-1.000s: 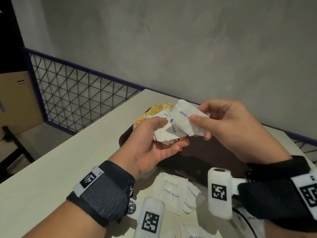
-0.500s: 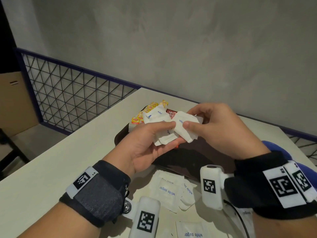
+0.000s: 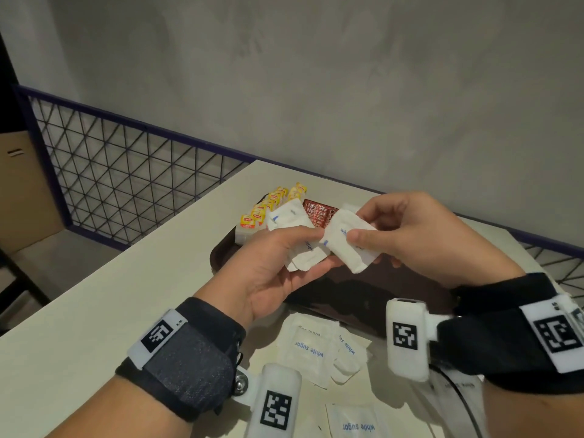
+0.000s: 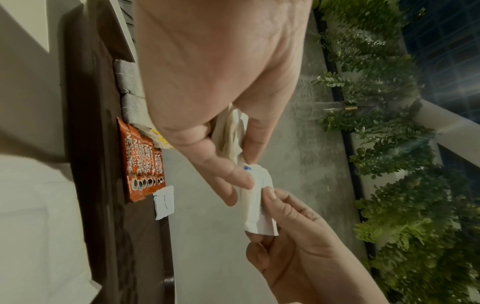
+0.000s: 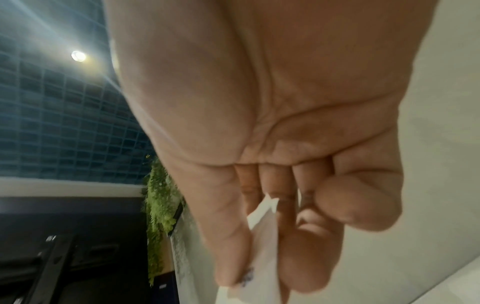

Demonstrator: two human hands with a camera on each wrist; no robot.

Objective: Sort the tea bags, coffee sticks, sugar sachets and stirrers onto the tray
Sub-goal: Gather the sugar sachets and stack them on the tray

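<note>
Head view shows white sugar sachets up over the brown tray. My left hand holds a bunch; my right hand pinches one. More sachets lie on the tabletop.

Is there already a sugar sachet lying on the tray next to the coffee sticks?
Yes, the left wrist view shows one sugar sachet lying on the tray beside the coffee sticks.

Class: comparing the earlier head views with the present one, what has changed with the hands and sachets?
The right hand has drawn its white paper sugar sachet rightward, off the bunch of sachets the left hand grips. Both grips are unchanged; the dark brown tray has stayed put.
</note>
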